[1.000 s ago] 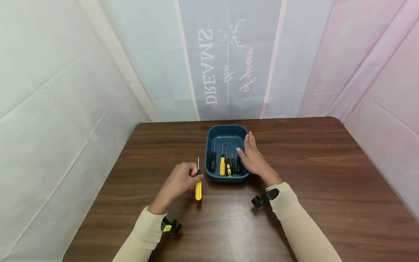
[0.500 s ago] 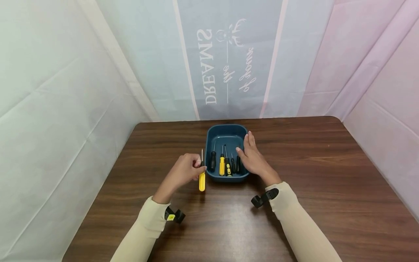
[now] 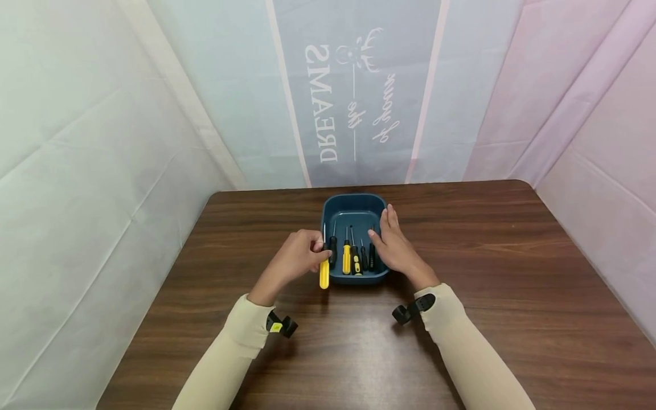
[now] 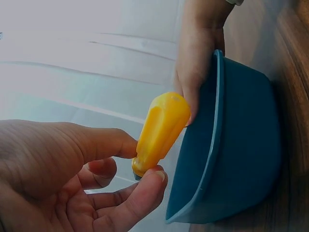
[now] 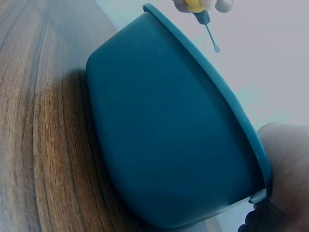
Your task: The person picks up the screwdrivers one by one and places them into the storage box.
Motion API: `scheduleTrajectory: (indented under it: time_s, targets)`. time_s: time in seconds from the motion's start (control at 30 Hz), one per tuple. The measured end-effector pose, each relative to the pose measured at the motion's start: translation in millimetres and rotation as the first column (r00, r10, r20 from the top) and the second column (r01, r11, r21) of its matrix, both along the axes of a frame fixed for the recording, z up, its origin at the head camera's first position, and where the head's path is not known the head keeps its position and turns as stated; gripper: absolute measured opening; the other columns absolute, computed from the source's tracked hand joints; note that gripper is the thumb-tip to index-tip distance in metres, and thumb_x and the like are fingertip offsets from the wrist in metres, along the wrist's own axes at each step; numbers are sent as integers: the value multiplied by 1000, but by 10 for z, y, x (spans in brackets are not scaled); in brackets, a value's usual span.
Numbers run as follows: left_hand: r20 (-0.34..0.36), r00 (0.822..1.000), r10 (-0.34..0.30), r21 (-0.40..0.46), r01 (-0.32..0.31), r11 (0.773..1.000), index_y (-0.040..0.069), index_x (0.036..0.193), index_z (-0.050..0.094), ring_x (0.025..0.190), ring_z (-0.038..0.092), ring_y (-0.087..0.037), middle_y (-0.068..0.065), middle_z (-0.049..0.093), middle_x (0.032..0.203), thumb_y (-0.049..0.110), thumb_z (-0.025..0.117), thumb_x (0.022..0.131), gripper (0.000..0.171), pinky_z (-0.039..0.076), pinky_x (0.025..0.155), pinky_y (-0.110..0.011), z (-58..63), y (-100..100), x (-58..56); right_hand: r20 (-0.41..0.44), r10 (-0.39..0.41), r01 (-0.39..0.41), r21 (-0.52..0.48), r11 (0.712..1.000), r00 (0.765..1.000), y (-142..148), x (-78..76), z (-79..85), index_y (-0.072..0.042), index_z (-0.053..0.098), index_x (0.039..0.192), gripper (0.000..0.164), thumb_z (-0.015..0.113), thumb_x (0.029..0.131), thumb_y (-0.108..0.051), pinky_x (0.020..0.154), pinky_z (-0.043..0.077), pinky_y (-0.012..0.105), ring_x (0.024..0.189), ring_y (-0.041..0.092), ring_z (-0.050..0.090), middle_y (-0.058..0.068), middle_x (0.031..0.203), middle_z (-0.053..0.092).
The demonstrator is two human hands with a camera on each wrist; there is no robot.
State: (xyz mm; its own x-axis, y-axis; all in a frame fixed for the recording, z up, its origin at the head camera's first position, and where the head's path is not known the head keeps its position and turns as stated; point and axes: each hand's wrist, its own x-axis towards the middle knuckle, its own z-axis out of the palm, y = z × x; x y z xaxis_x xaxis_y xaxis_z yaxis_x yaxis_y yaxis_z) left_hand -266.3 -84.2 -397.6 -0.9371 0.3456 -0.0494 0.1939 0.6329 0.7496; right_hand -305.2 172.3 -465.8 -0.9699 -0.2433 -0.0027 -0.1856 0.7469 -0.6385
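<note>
My left hand [image 3: 299, 253] pinches a yellow-handled screwdriver [image 3: 324, 274] between thumb and fingers, over the left rim of a blue tub [image 3: 353, 280]. Its thin shaft points away from me; the right wrist view shows a flat tip on the screwdriver [image 5: 214, 41]. Along the tub's right rim rests my right hand [image 3: 397, 245], fingers straight and thumb reaching over the inside. Several screwdrivers lie in the tub, shafts to the back: a black one [image 3: 333, 253] at the left, a yellow one [image 3: 347, 260], a black-and-yellow one [image 3: 356, 262], and black ones at the right.
The tub stands near the far side of a brown wood-grain table [image 3: 461, 239]. A printed cloth [image 3: 359, 114] hangs behind the table, and pale cloth walls flank it. Each sleeve cuff carries a black wrist camera, such as the one [image 3: 402, 314] on the right.
My left hand has carried the yellow screwdriver right and away from me, from beside the tub to over its left rim. My right hand has stayed at the right rim.
</note>
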Motion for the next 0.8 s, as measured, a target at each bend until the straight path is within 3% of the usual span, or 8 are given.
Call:
scheduleTrajectory:
  time_s: [0.23,0.53,0.8]
  targets:
    - [-6,1000,-9,-32,9,999,9,70,44,59,69,-18,-2,40,62,13,74,94,38,61,61,-36,9,64,-165,-9,2,-2,7,1000,1000,14,-9,-1,1,-5,160,77,37,110,-40,121,13,59,155,27,-14,5,166,-26]
    - [22,1000,-2,-48,3,999,8,72,45,62,70,-26,-4,42,66,15,74,94,36,58,57,-30,-45,96,-261,-8,3,-3,-11,1000,1000,8,11,1,1,-4,160,75,38,110,-37,121,13,58,155,26,-13,5,166,-25]
    - [5,1000,2,-85,-2,996,9,71,46,58,66,-18,-4,44,65,16,73,95,37,56,59,-27,-74,172,-376,-8,4,-5,-15,1000,1000,2,11,0,2,-5,160,76,38,110,-36,121,12,57,155,27,-14,6,166,-25]
